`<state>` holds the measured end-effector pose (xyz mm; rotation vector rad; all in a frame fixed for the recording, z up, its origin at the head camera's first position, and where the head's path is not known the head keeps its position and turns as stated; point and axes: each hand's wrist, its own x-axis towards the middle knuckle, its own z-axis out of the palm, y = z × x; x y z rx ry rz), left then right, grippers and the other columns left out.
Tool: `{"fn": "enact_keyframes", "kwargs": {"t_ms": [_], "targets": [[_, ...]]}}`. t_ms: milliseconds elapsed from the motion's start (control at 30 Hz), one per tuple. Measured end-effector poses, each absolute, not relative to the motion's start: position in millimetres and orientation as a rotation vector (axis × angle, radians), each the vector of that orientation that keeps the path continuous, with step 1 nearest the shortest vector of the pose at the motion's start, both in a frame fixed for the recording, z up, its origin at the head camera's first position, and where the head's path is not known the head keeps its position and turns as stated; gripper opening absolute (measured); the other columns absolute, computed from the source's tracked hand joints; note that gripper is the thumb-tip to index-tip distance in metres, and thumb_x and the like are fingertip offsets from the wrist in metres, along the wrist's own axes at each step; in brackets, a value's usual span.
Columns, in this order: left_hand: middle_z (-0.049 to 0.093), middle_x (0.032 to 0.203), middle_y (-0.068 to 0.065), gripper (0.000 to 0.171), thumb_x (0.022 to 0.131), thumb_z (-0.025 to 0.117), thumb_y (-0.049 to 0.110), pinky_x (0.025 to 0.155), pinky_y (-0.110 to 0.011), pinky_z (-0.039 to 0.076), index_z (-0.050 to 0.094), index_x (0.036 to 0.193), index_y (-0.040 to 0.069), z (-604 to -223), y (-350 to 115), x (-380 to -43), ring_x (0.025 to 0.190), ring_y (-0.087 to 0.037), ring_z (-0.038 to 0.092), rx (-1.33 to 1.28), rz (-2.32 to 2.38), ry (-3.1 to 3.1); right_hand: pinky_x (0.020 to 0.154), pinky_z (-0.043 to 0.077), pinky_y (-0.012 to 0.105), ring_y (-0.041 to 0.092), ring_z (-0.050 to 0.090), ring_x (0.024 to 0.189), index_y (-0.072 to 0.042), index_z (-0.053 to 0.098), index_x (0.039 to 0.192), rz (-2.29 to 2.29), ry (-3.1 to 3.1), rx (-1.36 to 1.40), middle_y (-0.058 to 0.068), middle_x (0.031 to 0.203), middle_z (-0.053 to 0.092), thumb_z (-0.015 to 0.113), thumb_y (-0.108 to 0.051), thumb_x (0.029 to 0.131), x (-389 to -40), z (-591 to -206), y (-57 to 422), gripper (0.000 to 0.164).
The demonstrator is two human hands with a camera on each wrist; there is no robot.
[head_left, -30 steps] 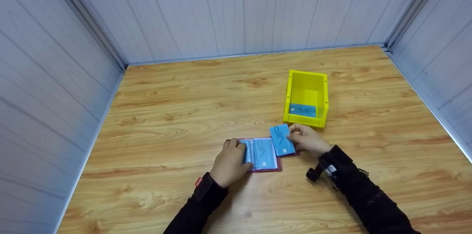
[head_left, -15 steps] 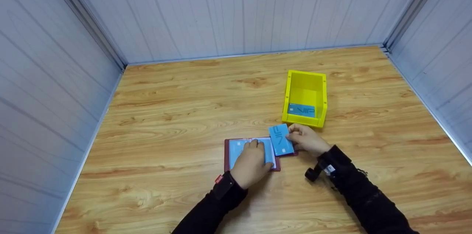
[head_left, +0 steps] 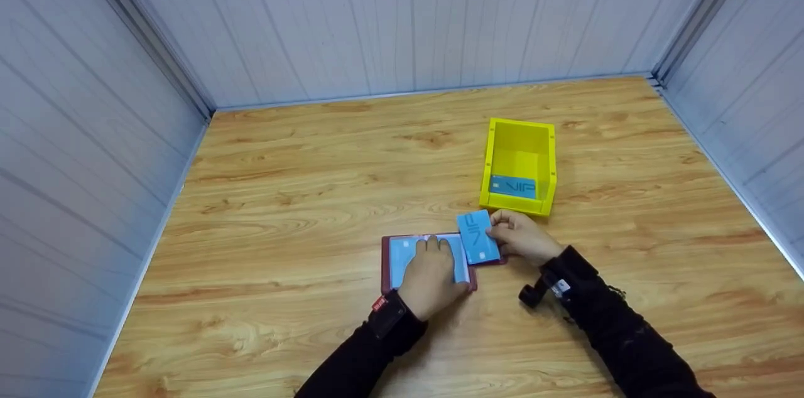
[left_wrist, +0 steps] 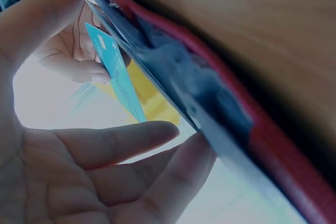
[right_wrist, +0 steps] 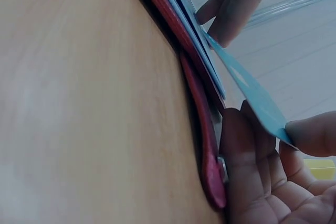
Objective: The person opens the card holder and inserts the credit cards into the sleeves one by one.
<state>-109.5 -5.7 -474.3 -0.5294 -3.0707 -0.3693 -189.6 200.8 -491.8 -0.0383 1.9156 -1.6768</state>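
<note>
A dark red card holder [head_left: 385, 266] lies spread on the table, with blue cards showing in its clear sleeves. My left hand [head_left: 430, 275] lies over its middle, fingertips touching a sleeve page [left_wrist: 231, 148] and thumb at the near edge of the red cover [left_wrist: 283, 156]. My right hand [head_left: 524, 238] pinches a blue VIP card [head_left: 478, 238] between thumb and fingers. That card is tilted over the holder's right edge, its lower end close to the sleeves. In the right wrist view, a red closing strap [right_wrist: 210, 177] with a metal snap sticks out beneath the card.
Behind the right hand stands a yellow bin [head_left: 521, 156], with another blue VIP card [head_left: 512, 187] at its front. White panelled walls [head_left: 352, 21] enclose the wooden table [head_left: 301, 184] at the back and sides.
My left hand has moved right from the holder's left edge onto its middle, and the left page now lies flat in view. The right hand with its card has stayed nearly still.
</note>
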Motion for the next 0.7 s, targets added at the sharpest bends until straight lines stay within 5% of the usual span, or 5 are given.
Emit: {"fn": "enact_keyframes", "kwargs": {"t_ms": [400, 700], "targets": [[0.054, 0.134, -0.032, 0.077, 0.083, 0.073, 0.042, 0.106, -0.046, 0.044, 0.051, 0.132, -0.013, -468, -14, -108, 0.126, -0.042, 0.051, -0.518, -0.682, -3.121, 0.068, 0.053, 0.025, 0.009, 0.061, 0.077, -0.006, 0.045, 0.106, -1.67, 1.912, 0.005, -0.003, 0.084, 0.06, 0.046, -0.009, 0.102, -191, -491, 202, 0.005], [0.056, 0.136, -0.026, 0.064, 0.088, 0.063, 0.026, 0.106, -0.044, 0.045, 0.048, 0.137, -0.011, -460, -26, -103, 0.125, -0.032, 0.056, -0.477, -0.985, -3.099, 0.071, 0.055, 0.025, 0.009, 0.063, 0.08, -0.006, 0.045, 0.106, -1.711, 1.876, -0.007, -0.002, 0.086, 0.064, 0.045, -0.008, 0.101, -191, -492, 203, 0.004]]}}
